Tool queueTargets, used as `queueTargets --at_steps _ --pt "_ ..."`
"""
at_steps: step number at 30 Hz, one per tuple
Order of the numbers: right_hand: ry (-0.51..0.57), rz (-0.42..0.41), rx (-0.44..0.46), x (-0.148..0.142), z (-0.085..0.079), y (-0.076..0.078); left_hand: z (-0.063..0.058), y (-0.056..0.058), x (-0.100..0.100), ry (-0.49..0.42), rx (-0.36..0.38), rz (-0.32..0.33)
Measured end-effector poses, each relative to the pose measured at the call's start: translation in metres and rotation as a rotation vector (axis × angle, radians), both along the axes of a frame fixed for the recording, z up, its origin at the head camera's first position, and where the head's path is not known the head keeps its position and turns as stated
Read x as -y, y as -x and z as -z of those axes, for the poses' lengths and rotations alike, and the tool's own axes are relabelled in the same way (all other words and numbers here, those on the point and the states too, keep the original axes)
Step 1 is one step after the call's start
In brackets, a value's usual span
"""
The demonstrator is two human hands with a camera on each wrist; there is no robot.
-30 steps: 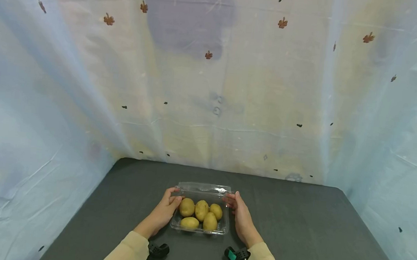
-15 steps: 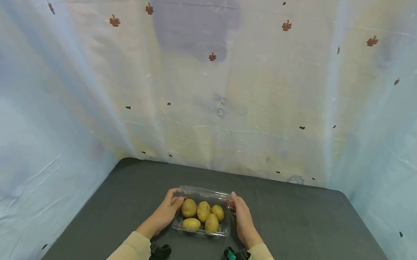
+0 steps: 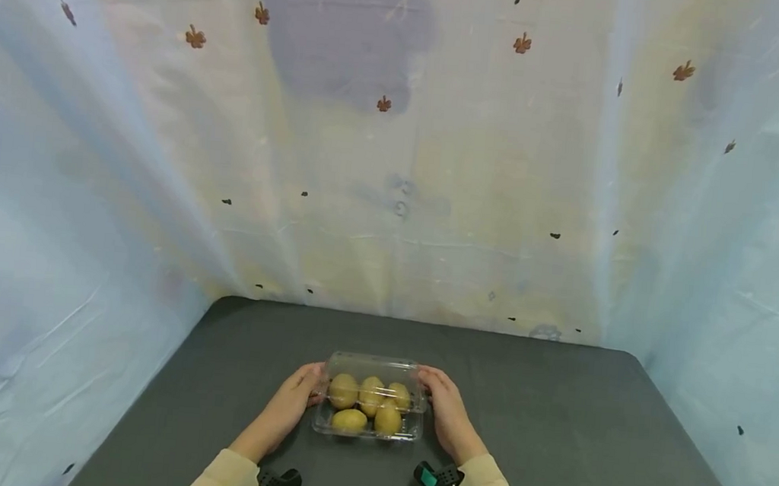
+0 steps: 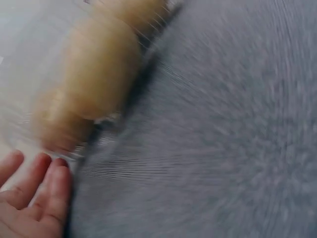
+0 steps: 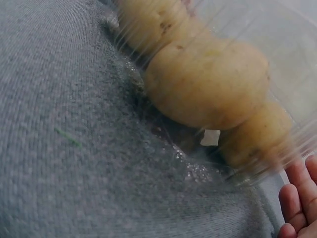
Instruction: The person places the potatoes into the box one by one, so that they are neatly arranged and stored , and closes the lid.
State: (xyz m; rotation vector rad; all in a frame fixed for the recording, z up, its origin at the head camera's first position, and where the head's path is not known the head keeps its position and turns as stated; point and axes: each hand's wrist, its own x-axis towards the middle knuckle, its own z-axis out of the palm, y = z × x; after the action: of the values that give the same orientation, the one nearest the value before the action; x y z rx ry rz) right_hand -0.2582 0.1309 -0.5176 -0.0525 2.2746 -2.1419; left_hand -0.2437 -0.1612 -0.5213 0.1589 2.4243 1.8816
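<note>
A clear plastic clamshell box (image 3: 317, 425) holds several yellow-brown potatoes (image 3: 350, 421) on the dark table. Its hinged lid (image 3: 373, 365) leans forward over the back row of potatoes, tilted, with its front edge across the middle of the box. My left hand (image 3: 283, 409) is at the left side of the box, fingers extended and fingertips right at the plastic in the left wrist view. On the opposite side my right hand (image 3: 451, 419) has its fingertips at the lid's right edge; its fingers are slightly bent in the right wrist view.
The grey-black tabletop (image 3: 539, 438) extends to both sides and behind the box. Patterned pale curtains (image 3: 478, 166) surround it at the back and sides. Black wrist straps (image 3: 280, 482) show below both hands. A small green thread (image 5: 68, 137) lies on the cloth.
The lid has swung forward and down from standing at the back to lean over the potatoes. Both hands have shifted with it, the left hand moving slightly outward and its thumb leaving the box's inside.
</note>
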Motion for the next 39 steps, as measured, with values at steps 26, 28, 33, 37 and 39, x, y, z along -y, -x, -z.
queueTargets --at_steps 26,28,33,37,39 --pt "-0.194 -0.130 0.010 -0.013 -0.014 -0.066 -0.006 -0.039 0.002 -0.099 0.117 0.097" --pt "-0.189 -0.139 0.013 -0.013 -0.014 -0.069 -0.006 -0.041 0.002 -0.083 0.105 0.100" --pt "-0.167 -0.157 0.013 -0.014 -0.013 -0.070 -0.008 -0.044 0.003 -0.071 0.099 0.102" --pt "-0.168 -0.148 0.021 -0.014 -0.011 -0.070 -0.008 -0.045 0.005 -0.063 0.095 0.107" --pt "-0.173 -0.144 0.023 -0.013 -0.011 -0.071 -0.007 -0.046 0.005 -0.057 0.090 0.114"
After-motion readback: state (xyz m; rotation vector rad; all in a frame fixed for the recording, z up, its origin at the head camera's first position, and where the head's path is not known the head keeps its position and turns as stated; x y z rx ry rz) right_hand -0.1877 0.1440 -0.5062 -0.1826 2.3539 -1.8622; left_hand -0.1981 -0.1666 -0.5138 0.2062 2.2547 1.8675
